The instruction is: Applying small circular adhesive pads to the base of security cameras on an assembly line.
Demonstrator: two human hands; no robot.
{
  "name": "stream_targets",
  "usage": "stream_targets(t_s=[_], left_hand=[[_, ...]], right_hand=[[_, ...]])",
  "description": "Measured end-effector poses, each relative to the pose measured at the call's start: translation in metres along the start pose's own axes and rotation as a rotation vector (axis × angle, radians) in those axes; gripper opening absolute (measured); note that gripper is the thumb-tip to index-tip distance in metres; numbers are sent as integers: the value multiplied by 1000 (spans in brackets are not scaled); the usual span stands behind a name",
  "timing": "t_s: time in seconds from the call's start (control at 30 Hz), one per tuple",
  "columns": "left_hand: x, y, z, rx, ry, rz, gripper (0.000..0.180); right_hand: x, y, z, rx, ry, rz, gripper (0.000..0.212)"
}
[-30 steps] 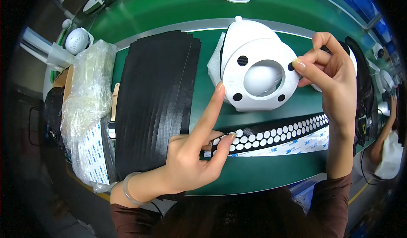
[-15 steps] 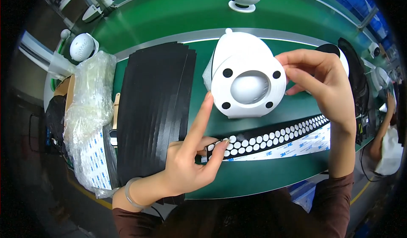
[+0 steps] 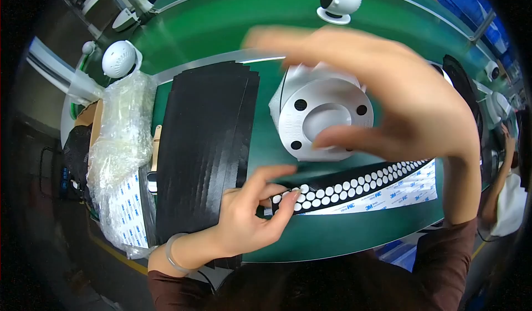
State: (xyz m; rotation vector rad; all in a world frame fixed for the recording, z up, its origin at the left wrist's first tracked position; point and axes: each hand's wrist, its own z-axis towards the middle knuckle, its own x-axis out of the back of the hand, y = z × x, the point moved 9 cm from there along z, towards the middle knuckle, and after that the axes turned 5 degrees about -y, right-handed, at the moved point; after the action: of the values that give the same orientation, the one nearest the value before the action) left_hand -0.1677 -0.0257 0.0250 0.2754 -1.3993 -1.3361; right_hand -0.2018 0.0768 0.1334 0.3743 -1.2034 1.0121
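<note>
My left hand (image 3: 249, 208) pinches the left end of a black strip of round white sticky pads (image 3: 346, 189) between thumb and fingers. Partly beneath that strip lies a white printed backing sheet (image 3: 413, 186). Past it, a white rounded device (image 3: 288, 125) lies with its ring-shaped base facing me. Black round pads show on the base ring; one at the lower right is mostly behind my thumb. Smeared by motion, my right hand (image 3: 410, 89) passes over the device with fingers stretched and thumb apart, covering part of its top and right side. Nothing shows in it.
A stack of black sheets (image 3: 202, 150) lies left of the device, and plastic-wrapped material (image 3: 124, 139) is farther left. Another white device (image 3: 341, 1) stands at the back, with a white round-headed one (image 3: 119, 59) at the back left. A co-worker's arm (image 3: 501, 167) shows at far right.
My right hand has let go of the device's right edge and swung up and left across it. My left index finger has come off the device's base; the left hand still pinches the pad strip.
</note>
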Motion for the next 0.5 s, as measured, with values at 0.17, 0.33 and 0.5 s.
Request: stream_targets(t_s=[0.17,0.33,0.5], left_hand=[[1,-3,1,2,52,-47,14],[2,-13,-5,-6,79,-81,12],[0,-9,-5,-39,26,-90,12]], right_hand=[[-47,9,52,-50,-727,-195,20],[9,99,94,-384,-469,208,43],[-38,135,116,-19,18,-575,9]])
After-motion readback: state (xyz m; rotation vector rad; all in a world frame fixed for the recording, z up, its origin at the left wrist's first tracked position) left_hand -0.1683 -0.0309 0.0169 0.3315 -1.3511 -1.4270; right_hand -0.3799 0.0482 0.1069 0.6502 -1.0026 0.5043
